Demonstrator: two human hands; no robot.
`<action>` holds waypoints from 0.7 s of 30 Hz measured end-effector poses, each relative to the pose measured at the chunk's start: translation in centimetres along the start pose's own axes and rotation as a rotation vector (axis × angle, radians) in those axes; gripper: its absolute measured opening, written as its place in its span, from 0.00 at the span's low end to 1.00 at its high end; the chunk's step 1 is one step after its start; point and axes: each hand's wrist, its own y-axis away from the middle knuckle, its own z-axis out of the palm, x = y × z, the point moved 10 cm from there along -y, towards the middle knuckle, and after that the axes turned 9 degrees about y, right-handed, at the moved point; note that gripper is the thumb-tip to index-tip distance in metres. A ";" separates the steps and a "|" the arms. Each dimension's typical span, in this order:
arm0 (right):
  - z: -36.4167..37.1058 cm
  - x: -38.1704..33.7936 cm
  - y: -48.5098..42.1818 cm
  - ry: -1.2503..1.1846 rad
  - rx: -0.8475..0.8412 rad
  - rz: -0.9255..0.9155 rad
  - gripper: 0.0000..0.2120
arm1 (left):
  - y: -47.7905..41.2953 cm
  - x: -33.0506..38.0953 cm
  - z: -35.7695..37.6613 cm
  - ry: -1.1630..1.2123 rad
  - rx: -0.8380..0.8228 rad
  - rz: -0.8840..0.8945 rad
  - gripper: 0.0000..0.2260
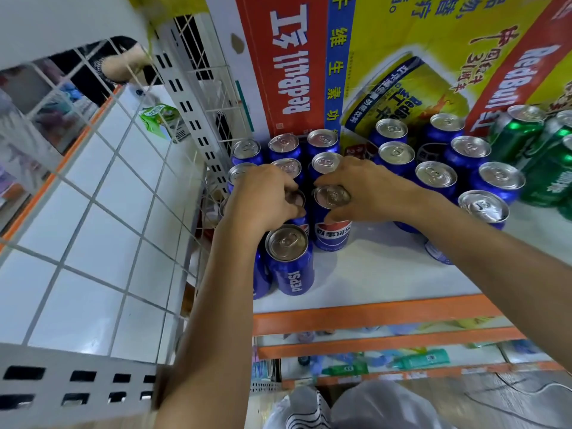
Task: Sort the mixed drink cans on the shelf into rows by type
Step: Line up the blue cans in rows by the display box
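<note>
The right hand (365, 188) is pinching the rim of a blue Pepsi can (332, 235) between thumb and curled fingers, toward the left front of the shelf (387, 274). The left hand (263, 196), just beside it at nine o'clock, is curling its fingers over a neighbouring blue can (295, 199) (mostly hidden under the palm). These cans are probably going to feel full: heavy, rigid and smooth-sided, so gripping round the rim or upper wall seems safest. More blue cans (436, 174) are standing in rows from twelve to two o'clock, with green cans (544, 162) at three. Bare white shelf is lying open at five o'clock. The orange front lip (371, 317) at six and the perforated side upright (198, 128) at ten are bounding any movement.
</note>
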 end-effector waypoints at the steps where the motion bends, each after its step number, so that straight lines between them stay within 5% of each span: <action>1: 0.0 0.1 0.0 -0.002 0.008 0.006 0.30 | 0.0 -0.1 0.0 0.002 0.001 -0.002 0.15; 14: 0.5 0.3 1.1 -0.048 0.036 0.006 0.31 | 0.4 -0.2 0.1 0.022 0.065 -0.001 0.12; 21: -1.9 2.6 5.1 -0.190 0.195 0.002 0.24 | 3.3 0.0 -0.1 0.078 0.242 -0.015 0.11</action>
